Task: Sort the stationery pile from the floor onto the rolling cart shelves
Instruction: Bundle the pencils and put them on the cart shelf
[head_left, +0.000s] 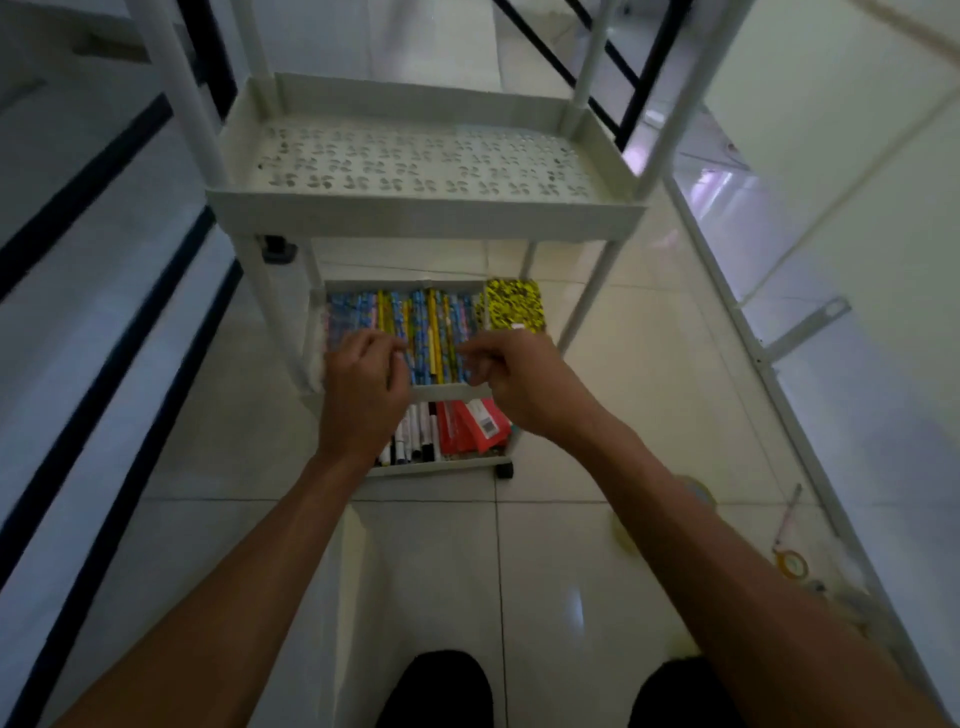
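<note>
Two hands reach into the white plastic cart's middle shelf (363, 392): the left hand (358, 384) and right hand (511, 379), fingers curled, pinch at slim patterned pencils (426, 332) packed side by side. Glossy yellow notebook (514, 304) fills the shelf's right corner. Perforated top shelf (415, 213) lies bare. Tape rolls (792, 564) sit on shiny floor tiles (649, 395).

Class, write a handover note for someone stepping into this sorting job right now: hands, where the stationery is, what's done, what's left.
Left hand and right hand: both over the pencils on the middle shelf, fingers curled; grip unclear from blur.
Placed: pencils and a yellow patterned notebook on the middle shelf; markers and red packets on the bottom shelf.
Top shelf holds nothing.
Left: tape rolls and small items on the floor to the right.
</note>
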